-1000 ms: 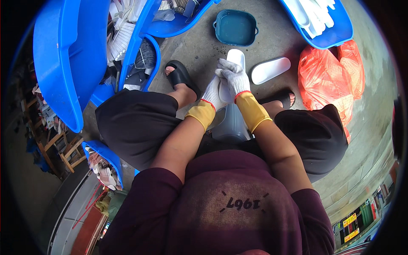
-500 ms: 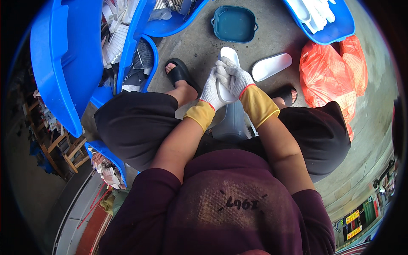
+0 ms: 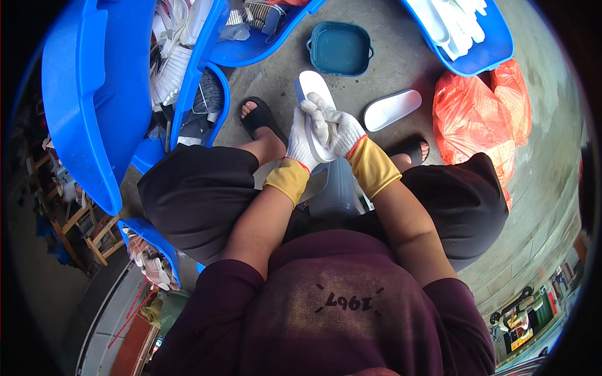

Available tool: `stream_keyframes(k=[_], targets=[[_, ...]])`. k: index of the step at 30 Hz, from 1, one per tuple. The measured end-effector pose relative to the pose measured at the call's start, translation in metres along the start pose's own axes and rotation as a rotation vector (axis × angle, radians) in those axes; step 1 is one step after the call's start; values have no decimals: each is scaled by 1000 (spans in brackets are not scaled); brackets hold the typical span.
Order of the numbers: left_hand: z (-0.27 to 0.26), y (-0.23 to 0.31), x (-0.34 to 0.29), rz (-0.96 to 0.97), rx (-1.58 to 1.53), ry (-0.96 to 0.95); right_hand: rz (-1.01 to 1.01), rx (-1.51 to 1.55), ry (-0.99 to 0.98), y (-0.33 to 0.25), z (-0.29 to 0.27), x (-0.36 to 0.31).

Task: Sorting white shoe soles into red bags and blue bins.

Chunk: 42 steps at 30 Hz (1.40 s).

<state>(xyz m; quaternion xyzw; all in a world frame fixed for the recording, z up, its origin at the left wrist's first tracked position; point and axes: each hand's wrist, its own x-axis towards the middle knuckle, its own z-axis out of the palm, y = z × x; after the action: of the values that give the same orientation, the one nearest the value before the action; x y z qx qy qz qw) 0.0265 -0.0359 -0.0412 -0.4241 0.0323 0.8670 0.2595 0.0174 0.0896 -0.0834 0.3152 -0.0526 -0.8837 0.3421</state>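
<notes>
Both my hands wear whitish knit gloves with red-edged yellow cuffs. A white, oblong shoe sole (image 3: 311, 83) is held between them, tilted, its rounded far end pointing away from me. My left hand (image 3: 299, 141) grips the sole from beneath and along its left side; most of its fingers are hidden. From the right, my right hand (image 3: 335, 124) lies across the sole's face with its fingers bent over it. Whether a small item is under those fingers I cannot tell. A second white sole (image 3: 393, 109) lies on the concrete floor to the right.
Ahead stands a teal basin (image 3: 340, 49) with two handles. A blue tub (image 3: 478, 67) of white soles is far right, above red plastic bags (image 3: 470, 119). Large blue bins (image 3: 125, 81) with mixed parts fill the left. A translucent grey plastic thing (image 3: 337, 191) stands between my knees.
My right hand has shifted toward the right edge of the sole, so more of its white face shows. The sole now leans further left. The whole view has shifted slightly.
</notes>
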Motion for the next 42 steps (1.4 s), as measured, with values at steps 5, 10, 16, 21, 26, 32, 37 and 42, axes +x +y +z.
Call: stream_keyframes(k=[5,10,16,21,26,32,37,42], targets=[[-30,26,25,-236,-166,-410,8,43,-135,16,8,7],[-24,26,26,-250,-345,-534,-235,-500,96,1,45,4],[-29,25,8,-302,490,-110,-873,-2344,-97,-53,67,-14],[-42,18,19,-384,769,-61,-207,-2950,-43,-44,75,-22],[-6,40,25,-166,753,351,43,-2292,496,-81,71,-39],[4,26,25,312,699,-97,-198,-1350,224,-78,45,-29],[-10,29,29,299,489,-39,-128,-1912,424,-28,57,-11],[-34,39,38,160,311,-22,-560,-2376,650,11,55,9]])
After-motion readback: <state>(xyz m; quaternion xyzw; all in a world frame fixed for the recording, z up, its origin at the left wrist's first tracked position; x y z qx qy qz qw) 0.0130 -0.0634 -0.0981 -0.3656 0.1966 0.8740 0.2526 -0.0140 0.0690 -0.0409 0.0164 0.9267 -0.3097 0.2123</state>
